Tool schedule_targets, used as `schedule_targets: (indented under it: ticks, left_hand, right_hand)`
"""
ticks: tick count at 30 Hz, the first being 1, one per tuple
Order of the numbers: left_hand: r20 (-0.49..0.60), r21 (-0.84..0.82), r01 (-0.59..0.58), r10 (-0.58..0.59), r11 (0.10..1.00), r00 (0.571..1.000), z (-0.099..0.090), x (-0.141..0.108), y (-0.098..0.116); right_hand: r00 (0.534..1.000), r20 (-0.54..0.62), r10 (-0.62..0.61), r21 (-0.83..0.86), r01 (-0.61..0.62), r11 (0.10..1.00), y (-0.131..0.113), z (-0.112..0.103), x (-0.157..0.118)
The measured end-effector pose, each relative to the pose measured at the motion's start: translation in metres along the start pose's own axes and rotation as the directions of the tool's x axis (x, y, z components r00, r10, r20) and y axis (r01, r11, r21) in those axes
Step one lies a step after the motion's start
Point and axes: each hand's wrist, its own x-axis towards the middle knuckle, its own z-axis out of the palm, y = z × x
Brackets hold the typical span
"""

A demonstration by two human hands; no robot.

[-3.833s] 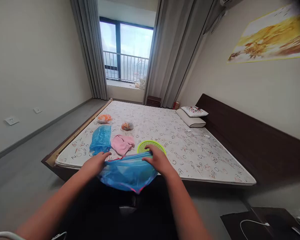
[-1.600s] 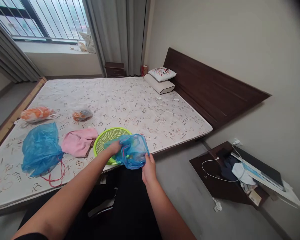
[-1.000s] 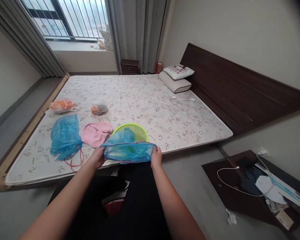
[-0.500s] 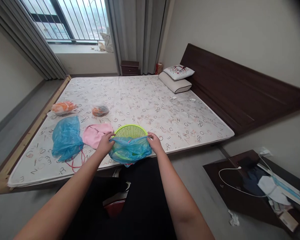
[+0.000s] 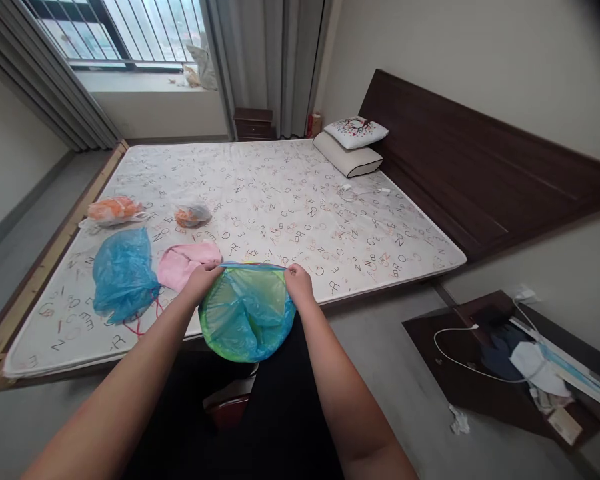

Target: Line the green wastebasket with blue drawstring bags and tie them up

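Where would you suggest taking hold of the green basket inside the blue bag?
Grip the basket's rim from above at the far edge, where the left hand and right hand sit, catching the bag's hem: the rim looks stiffest, and the thin bag covers the rest.

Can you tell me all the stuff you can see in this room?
blue plastic bag: 1, blue, stretched over the basket
basket: 1, lime green, inside that bag
second plastic bag: 1, blue, on the mattress
cloth: 1, pink, on the mattress beside the left hand
bag of orange things: 1, orange and white, on the mattress
clear bag: 1, orange inside, on the mattress
mattress: 1, white with letters, in the middle
pillows: 2, white, by the headboard
headboard: 1, dark brown, at right
cabinet: 1, dark brown, under the curtains
curtains: grey, by the window
tissue: 1, white, on the floor
left hand: pinching the bag's rim
right hand: pinching the bag's rim
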Motion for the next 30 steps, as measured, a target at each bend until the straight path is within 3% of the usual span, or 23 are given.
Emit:
schedule_targets:
  ticks: [4, 7, 10, 12, 17, 20, 22, 25, 26, 28, 29, 30]
  left_hand:
    - [0.269, -0.181, 0.147, -0.095, 0.972, 0.959, 0.008, -0.008, 0.001]
    - [0.382, -0.292, 0.268, -0.145, 0.918, 0.913, 0.011, -0.010, -0.005]
    - [0.495, -0.284, 0.402, -0.226, 0.871, 0.839, 0.011, -0.009, -0.015]
    - [0.522, -0.301, 0.443, -0.243, 0.845, 0.818, 0.011, -0.008, -0.023]
    - [0.384, -0.474, 0.367, -0.187, 0.801, 0.904, 0.010, -0.012, -0.045]
    - [0.239, -0.542, 0.295, -0.192, 0.787, 0.952, 0.009, -0.018, -0.061]
    - [0.130, -0.540, 0.260, -0.227, 0.800, 0.965, 0.005, -0.024, -0.071]
    - [-0.099, -0.499, 0.191, -0.275, 0.845, 0.956, -0.001, -0.039, -0.076]
    - [-0.198, -0.450, 0.122, -0.232, 0.885, 0.952, -0.001, -0.047, -0.074]
    - [-0.294, -0.232, -0.087, 0.016, 0.969, 0.956, 0.003, -0.065, -0.066]
    - [-0.227, -0.085, -0.209, 0.186, 0.974, 0.956, 0.008, -0.073, -0.061]
    - [-0.076, 0.048, -0.325, 0.328, 0.944, 0.942, 0.015, -0.081, -0.056]
  right_hand:
    - [0.999, 0.030, -0.021, -0.027, 0.022, 0.999, -0.007, 0.003, 0.002]
    - [0.991, 0.130, 0.045, 0.090, -0.057, 0.994, 0.002, 0.004, 0.010]
    - [0.962, 0.258, 0.091, 0.165, -0.136, 0.977, 0.018, 0.006, 0.017]
    - [0.946, 0.308, 0.102, 0.215, -0.174, 0.961, 0.028, 0.007, 0.016]
    - [0.971, 0.226, 0.083, 0.351, -0.160, 0.923, 0.048, -0.001, -0.009]
    - [0.962, 0.270, 0.032, 0.447, -0.155, 0.881, 0.064, -0.004, -0.035]
    - [0.959, 0.284, 0.019, 0.435, -0.146, 0.888, 0.076, -0.003, -0.049]
    - [0.987, 0.147, 0.072, 0.300, -0.114, 0.947, 0.086, 0.003, -0.059]
    - [0.992, 0.095, 0.085, 0.245, -0.106, 0.964, 0.087, 0.006, -0.060]
    - [0.996, 0.053, 0.076, 0.148, -0.083, 0.986, 0.084, 0.012, -0.059]
    - [0.996, 0.068, 0.048, 0.096, -0.055, 0.994, 0.081, 0.015, -0.059]
    - [0.995, 0.095, 0.016, 0.042, -0.020, 0.999, 0.078, 0.017, -0.058]
